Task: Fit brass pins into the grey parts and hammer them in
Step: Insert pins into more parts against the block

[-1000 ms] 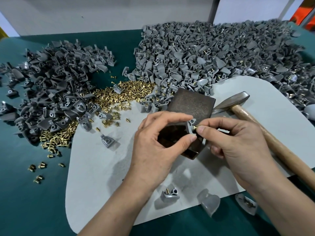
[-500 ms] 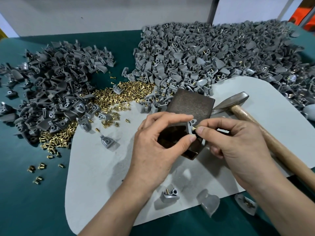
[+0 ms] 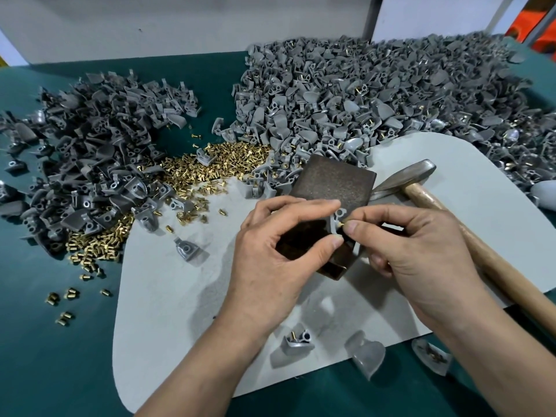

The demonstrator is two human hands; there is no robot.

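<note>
Left hand (image 3: pixel 270 254) pinches the grey part (image 3: pixel 336 219) over the block (image 3: pixel 334 188) mid-worktop. Right hand (image 3: pixel 421 251) pinches a brass pin (image 3: pixel 342 223); I'd seat it straight before hammering.

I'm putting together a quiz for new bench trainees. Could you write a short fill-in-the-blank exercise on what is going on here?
1. The right hand pinches a ____ pin against the grey part held by the left hand.
2. The hammer lies to the ____ of the dark block.
3. Neither hand touches the hammer, whose handle is made of ____.

Missing words: brass; right; wood.
</note>
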